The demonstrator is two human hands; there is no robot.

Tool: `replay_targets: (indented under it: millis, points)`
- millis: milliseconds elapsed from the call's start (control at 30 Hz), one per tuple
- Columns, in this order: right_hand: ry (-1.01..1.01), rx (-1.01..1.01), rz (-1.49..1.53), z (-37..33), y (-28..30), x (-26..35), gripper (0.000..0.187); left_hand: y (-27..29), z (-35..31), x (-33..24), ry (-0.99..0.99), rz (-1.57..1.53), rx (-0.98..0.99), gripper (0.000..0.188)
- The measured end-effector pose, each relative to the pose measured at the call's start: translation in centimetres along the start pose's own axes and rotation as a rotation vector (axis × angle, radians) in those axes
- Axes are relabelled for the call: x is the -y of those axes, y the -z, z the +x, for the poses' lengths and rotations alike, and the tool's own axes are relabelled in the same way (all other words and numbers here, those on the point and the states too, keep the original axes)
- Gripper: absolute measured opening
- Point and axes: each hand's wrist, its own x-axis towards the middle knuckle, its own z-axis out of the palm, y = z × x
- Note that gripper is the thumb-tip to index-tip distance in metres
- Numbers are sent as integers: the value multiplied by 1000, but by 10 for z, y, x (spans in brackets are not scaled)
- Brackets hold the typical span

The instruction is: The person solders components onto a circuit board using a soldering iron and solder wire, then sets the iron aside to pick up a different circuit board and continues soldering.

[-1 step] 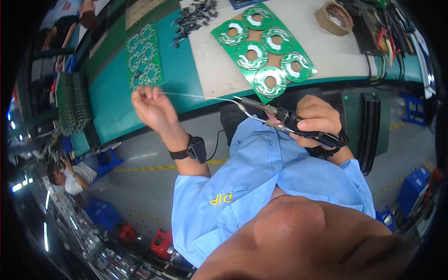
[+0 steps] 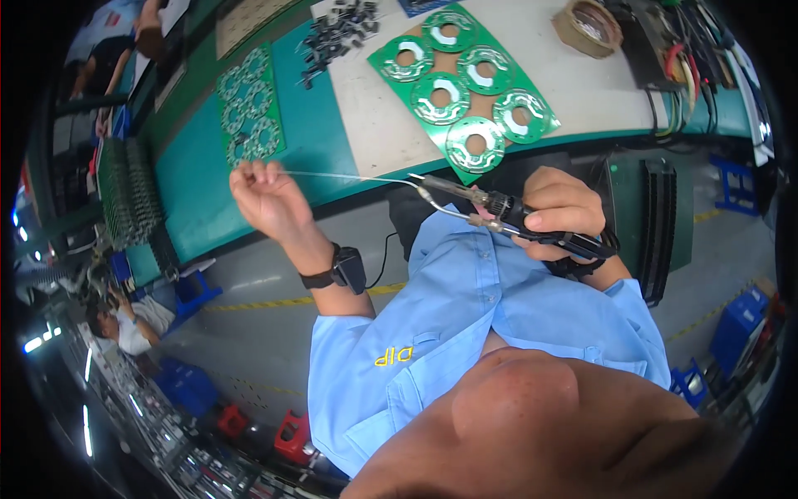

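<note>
My right hand (image 2: 568, 209) is wrapped around the black handle of a soldering iron (image 2: 507, 212), its thin tip pointing left. A metal guide tube (image 2: 445, 208) runs along the iron, and solder wire (image 2: 349, 176) stretches from it to my left hand (image 2: 270, 200). The left fingertips are pinched together on the wire's end, by the bench's front edge. Beyond the iron lies a green circuit board panel (image 2: 474, 143) with several ring-shaped boards, some with white arc-shaped parts. Near my left hand sits a smaller green panel (image 2: 251, 104) of ring boards.
Small black leaded components (image 2: 339, 35) are heaped at the back. A tape roll (image 2: 588, 29) and cables (image 2: 686, 71) are at the back right. Upright green boards (image 2: 129, 191) stand on the left, a black rack (image 2: 657, 233) on the right. Another person (image 2: 137, 324) sits at left.
The view has shifted slightly, so the bench and boards appear a little further left and up. Both hands keep their hold on the wire and the iron.
</note>
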Motion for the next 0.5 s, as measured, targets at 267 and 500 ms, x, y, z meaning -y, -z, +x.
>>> replay_targets:
  millis: [267, 500]
  points:
    - [11, 6, 74, -7, 0, -4, 39, 6, -4, -8, -13, 72, -69, 20]
    - [-6, 31, 153, -10, -1, -2, 39, 22, -17, -25, -36, 115, -110, 20]
